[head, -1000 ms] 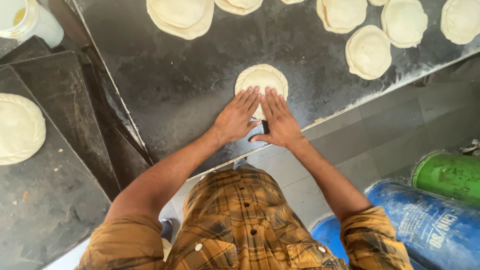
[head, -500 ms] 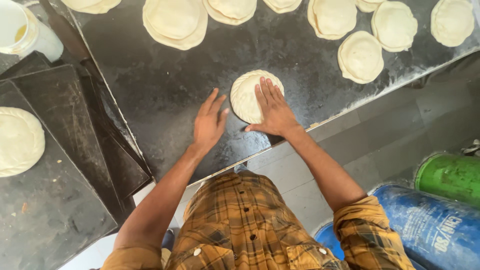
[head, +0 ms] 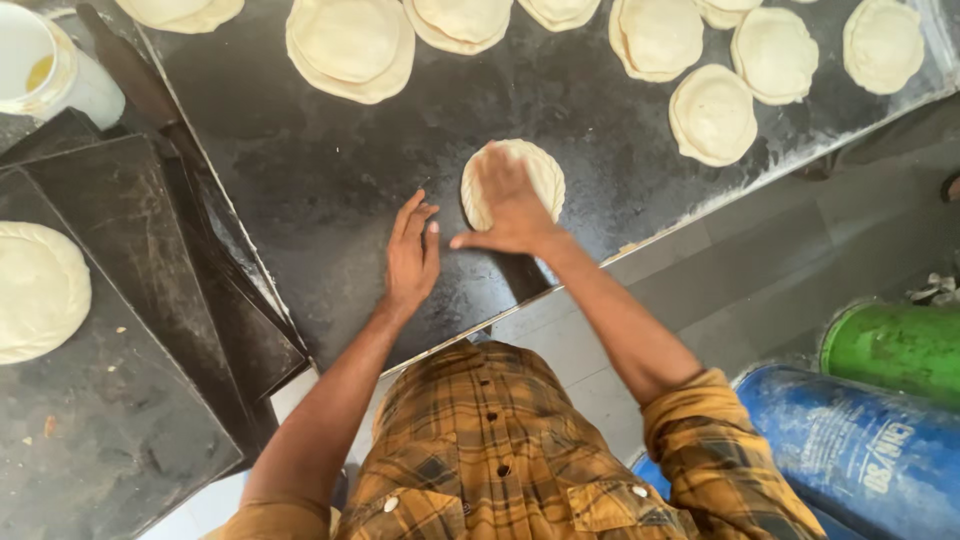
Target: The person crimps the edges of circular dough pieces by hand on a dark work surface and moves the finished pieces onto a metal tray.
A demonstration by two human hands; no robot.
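Slid forward, right hand [head: 512, 205] flattens dough disc [head: 535, 170].

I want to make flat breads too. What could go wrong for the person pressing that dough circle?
The right hand lies flat on the dough disc; pressing unevenly might tear it or leave it lopsided. The disc sits fairly near the edge of the dark worktop, so a hard push could slide it toward the drop. The left hand rests on bare worktop, not steadying the dough, so it may skid.
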